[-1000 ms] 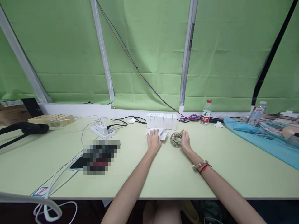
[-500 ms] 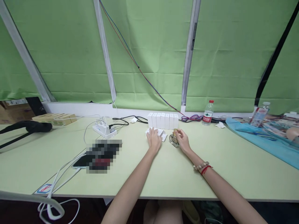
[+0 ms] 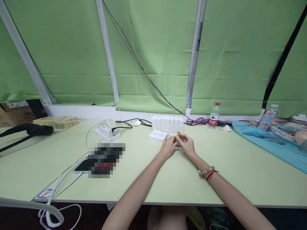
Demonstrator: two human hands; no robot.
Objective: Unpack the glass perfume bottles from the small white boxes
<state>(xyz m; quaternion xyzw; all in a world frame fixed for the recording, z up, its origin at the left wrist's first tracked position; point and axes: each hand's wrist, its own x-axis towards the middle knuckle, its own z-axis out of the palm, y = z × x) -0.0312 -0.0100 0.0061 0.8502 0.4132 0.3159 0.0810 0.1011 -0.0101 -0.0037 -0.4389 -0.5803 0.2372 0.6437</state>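
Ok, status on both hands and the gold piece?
Right hand: fingers around gold piece. Left hand: close alongside, grip unclear. White box: just beyond left hand, not blocking.

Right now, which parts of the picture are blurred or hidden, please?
Head view: pixelation covers part of the dark device; head view again: the fingers hide much of the clear object; same head view: the bottle's fine print is too small to read.

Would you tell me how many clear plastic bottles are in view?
2: a red-capped clear plastic bottle stands beyond and right of the bare right hand; a white-capped one is farther right, amid clutter by the blue sheet. More may be hidden there.
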